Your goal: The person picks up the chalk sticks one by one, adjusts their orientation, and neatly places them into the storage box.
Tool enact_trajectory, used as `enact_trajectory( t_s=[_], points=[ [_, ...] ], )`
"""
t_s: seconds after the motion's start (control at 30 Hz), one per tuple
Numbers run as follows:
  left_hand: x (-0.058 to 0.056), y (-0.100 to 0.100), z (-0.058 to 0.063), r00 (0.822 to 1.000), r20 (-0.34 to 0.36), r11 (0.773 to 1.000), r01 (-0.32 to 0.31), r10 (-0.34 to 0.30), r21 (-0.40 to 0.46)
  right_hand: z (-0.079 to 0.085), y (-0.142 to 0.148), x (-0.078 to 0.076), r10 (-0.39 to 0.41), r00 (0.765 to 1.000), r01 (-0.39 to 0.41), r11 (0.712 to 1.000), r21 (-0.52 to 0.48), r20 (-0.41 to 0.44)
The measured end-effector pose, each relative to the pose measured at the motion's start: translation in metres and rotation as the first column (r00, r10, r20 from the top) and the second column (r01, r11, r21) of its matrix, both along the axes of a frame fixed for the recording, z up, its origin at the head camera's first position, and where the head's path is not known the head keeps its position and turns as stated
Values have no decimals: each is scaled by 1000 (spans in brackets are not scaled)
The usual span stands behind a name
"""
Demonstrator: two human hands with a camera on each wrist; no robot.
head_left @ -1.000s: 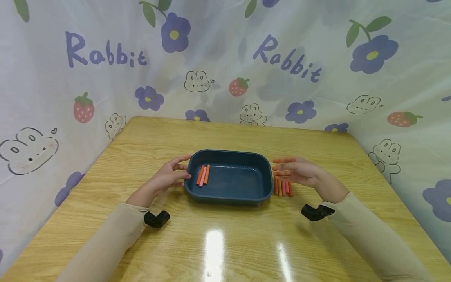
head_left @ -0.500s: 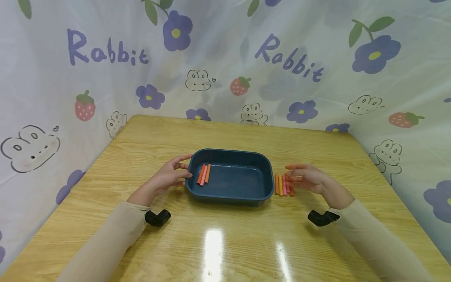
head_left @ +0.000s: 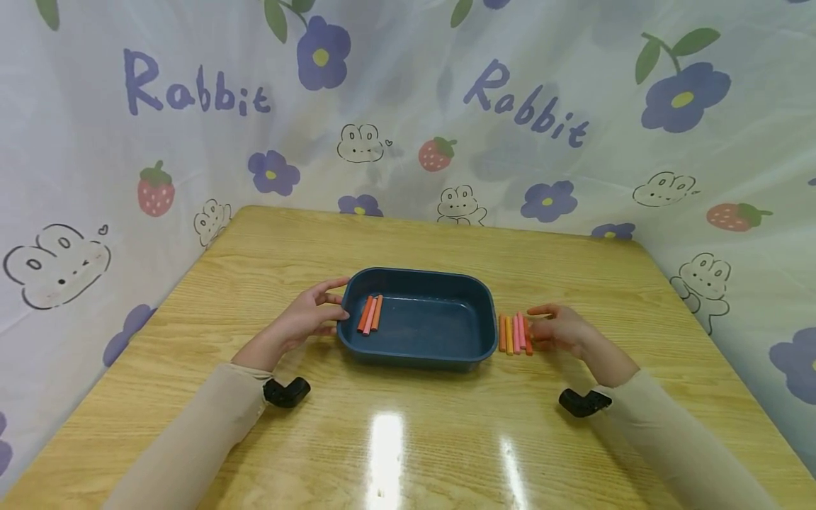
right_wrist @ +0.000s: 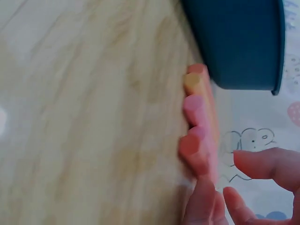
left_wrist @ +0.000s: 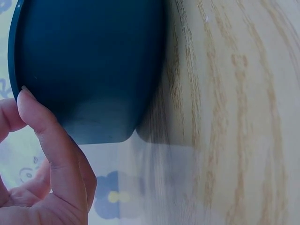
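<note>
A dark blue rectangular box (head_left: 414, 360) stands mid-table. My left hand (head_left: 306, 315) holds its left end, thumb at the rim and fingers along the outside, as the left wrist view also shows at the thumb (left_wrist: 51, 136). Inside, at the left, lie a red, a pink and an orange round stick (head_left: 370, 315), like chalk or crayons. More such sticks (head_left: 516, 334) lie side by side just right of the box. My right hand (head_left: 561, 331) is at the right end of that row. In the right wrist view its fingertips are right by the red stick (right_wrist: 193, 152), thumb and fingers apart.
The wooden table (head_left: 306, 439) spreads around the box. A white curtain (head_left: 395, 85) with rabbit, flower and strawberry prints hangs behind and at both sides. A black wrist mount (head_left: 287, 392) sits on the left sleeve, another mount (head_left: 584, 402) on the right.
My right hand has moved right from the box's edge, off the top of the row of sticks, and lower, to the row's right end. The left hand stays at the box.
</note>
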State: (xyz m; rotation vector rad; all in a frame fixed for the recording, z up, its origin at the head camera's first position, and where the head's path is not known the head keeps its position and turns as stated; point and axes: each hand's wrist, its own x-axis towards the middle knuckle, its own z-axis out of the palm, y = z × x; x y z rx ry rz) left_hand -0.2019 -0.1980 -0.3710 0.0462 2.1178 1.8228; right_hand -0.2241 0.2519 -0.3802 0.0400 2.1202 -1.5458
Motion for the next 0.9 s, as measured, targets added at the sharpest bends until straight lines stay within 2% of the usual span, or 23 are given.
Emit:
enact_trajectory(
  t_s=[0.33,0.47,0.67,0.9],
  points=[
    [-1,0,-1,1000,-2,1000,-1,1,8,-4,-4,-2,16,1000,-14,991,135,-11],
    [-1,-1,-2,1000,-2,1000,-4,4,11,-3,-6,-2,40,999,-37,989,144,-17],
    [-1,0,-2,1000,-7,1000,-7,7,6,-5,-5,0,23,999,-22,998,65,-23],
    [0,-1,-3,1000,-6,1000,-4,4,6,-10,3,3,-46,999,43,993,-107,-26]
  ],
)
